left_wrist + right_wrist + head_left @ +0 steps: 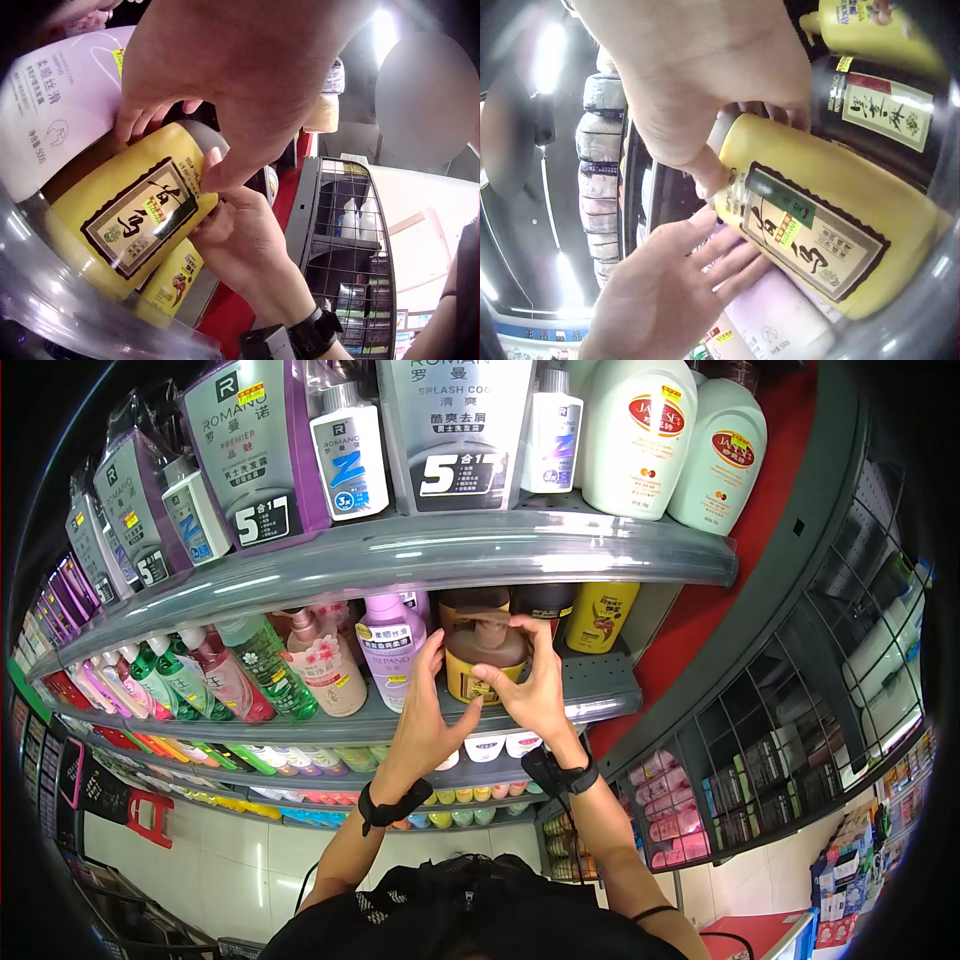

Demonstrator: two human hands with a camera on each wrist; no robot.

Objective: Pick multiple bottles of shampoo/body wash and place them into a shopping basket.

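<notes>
A yellow shampoo bottle (459, 682) with a brown top stands upright on the middle shelf, its label facing out. My right hand (535, 697) grips its shoulder, thumb in front and fingers behind, as the right wrist view shows. On the other side, my left hand (425, 712) has its fingers stretched along the bottle and its thumb apart. Straight left fingers (735, 259) lie right at the bottle's side in the right wrist view. Left of it stands a purple bottle (390, 657); a dark bottle (881, 112) with a pale label is on its right.
The upper shelf's clear edge strip (400, 567) runs just above my hands, with large boxed sets and white bottles (640, 450) on it. Another yellow bottle (603, 617) stands at the shelf's right end. A wire rack (790, 750) with packs hangs farther right.
</notes>
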